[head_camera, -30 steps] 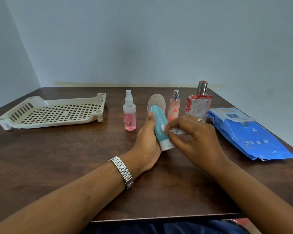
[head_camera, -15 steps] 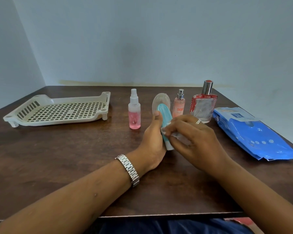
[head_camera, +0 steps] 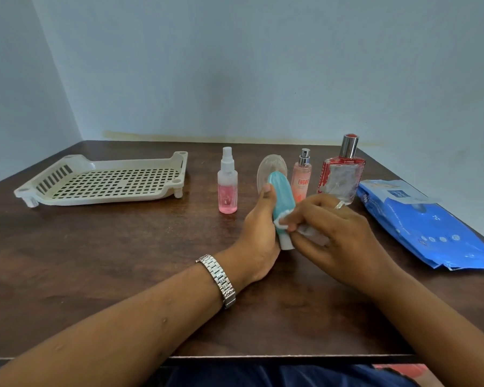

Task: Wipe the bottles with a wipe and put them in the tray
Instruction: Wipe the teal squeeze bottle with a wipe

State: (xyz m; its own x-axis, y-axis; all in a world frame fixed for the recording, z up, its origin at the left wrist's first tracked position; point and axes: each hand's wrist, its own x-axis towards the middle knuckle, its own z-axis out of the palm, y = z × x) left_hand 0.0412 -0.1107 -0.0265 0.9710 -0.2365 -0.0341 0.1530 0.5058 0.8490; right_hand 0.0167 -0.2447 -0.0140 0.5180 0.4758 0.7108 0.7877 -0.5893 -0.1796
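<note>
Left hand still grips the tube; right hand pinches the wipe against it, a touch nearer the cap than we saw before.

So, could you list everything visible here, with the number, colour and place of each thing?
tray: 1, cream, far left on the table
pink spray bottle: 1, clear with pink liquid, right of the tray
teal bottle: 1, teal with white cap, in the left hand
clear round item: 1, transparent, behind the teal bottle, kind unclear
peach spray bottle: 1, peach, right of the teal bottle
perfume bottle: 1, clear and red, silver cap, right of the peach one
wipes pack: 1, blue, near the right edge
wipe: 1, white, against the teal bottle
table: 1, dark brown
wristwatch: 1, silver, left wrist
left hand: 1, grips the teal bottle
right hand: 1, pinches the wipe
</note>
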